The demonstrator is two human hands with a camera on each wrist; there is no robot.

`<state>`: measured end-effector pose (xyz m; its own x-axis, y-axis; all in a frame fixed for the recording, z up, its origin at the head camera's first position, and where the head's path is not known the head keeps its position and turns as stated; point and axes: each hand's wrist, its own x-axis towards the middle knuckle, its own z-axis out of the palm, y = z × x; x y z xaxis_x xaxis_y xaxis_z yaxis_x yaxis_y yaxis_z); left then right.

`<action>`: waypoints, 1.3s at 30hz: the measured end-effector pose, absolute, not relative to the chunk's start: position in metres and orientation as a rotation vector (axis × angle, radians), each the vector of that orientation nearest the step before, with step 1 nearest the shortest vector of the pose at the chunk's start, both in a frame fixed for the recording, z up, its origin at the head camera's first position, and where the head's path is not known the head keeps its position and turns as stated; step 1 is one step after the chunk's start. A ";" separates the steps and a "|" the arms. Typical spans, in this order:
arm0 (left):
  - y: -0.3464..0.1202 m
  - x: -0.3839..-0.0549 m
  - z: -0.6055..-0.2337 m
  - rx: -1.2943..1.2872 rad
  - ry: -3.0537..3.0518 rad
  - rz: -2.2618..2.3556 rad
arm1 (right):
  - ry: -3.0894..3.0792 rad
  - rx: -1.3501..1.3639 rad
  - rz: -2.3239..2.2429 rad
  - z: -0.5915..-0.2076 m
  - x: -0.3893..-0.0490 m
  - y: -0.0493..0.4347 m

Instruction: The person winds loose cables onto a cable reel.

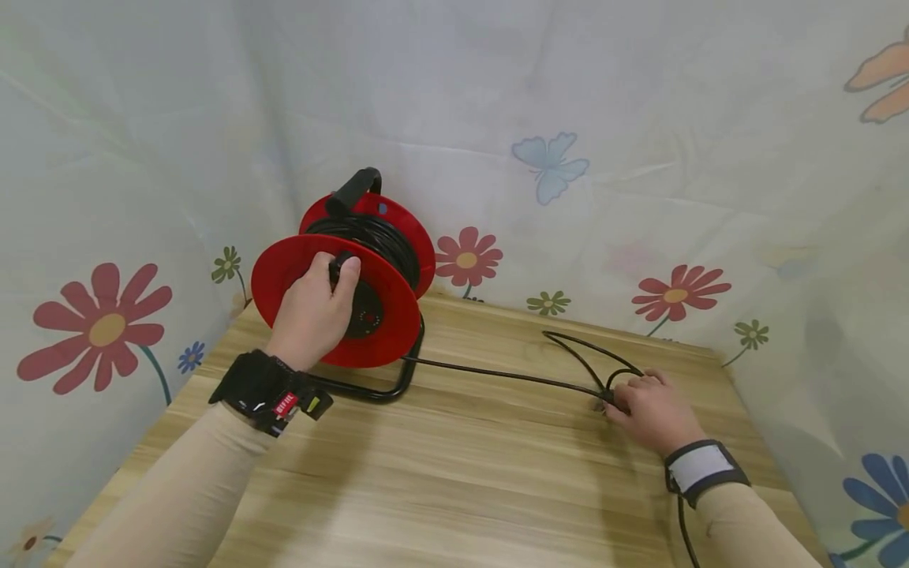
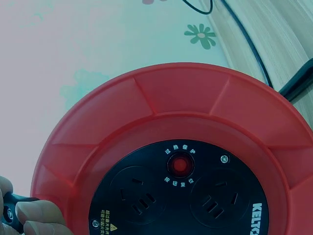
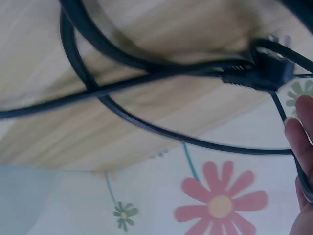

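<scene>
A red cable reel (image 1: 401, 308), wound with black cable, stands at the left on a black tubular frame (image 1: 387, 394). My left hand (image 1: 316, 304) grips the black winding knob (image 1: 341, 264) on its near disc; the left wrist view shows fingers (image 2: 40, 211) round that knob. The black panel (image 2: 186, 196) on the disc has sockets and a red button. From the reel a black cable (image 1: 497, 372) runs right to my right hand (image 1: 656, 414), which holds it in curled fingers. Beside those fingers hangs the plug (image 3: 274, 73), among loose cable loops (image 1: 589, 355).
Beneath everything is a wood-grain table (image 1: 454, 473). A pale curtain (image 1: 454, 95) printed with flowers and butterflies encloses its back and sides. More cable (image 1: 685, 528) trails past my right wrist toward the front edge. A black carrying handle (image 1: 353, 192) tops the reel.
</scene>
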<state>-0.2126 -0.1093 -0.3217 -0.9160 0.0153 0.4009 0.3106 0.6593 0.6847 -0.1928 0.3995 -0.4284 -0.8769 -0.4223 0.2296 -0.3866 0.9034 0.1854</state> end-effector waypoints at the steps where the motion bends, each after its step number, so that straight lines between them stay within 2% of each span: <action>1: -0.109 -0.212 -0.321 -0.255 -2.518 -1.138 | -2.806 0.600 -0.211 -0.430 -0.193 0.401; 11: -0.109 -0.209 -0.319 -0.270 -2.509 -1.131 | -2.862 0.479 -0.154 -0.464 -0.184 0.436; 16: -0.107 -0.209 -0.319 -0.284 -2.515 -1.140 | -3.008 0.281 0.018 -0.468 -0.174 0.458; 19: -0.106 -0.210 -0.319 -0.291 -2.514 -1.140 | -2.973 0.259 0.098 -0.464 -0.169 0.460; 26: -0.104 -0.209 -0.319 -0.309 -2.518 -1.129 | -2.807 0.459 -0.020 -0.444 -0.173 0.411; 31: -0.103 -0.209 -0.320 -0.328 -2.534 -1.130 | -2.878 0.707 -0.103 -0.457 -0.175 0.378; 39: -0.103 -0.210 -0.320 -0.326 -2.533 -1.140 | -2.765 0.905 -0.308 -0.477 -0.176 0.374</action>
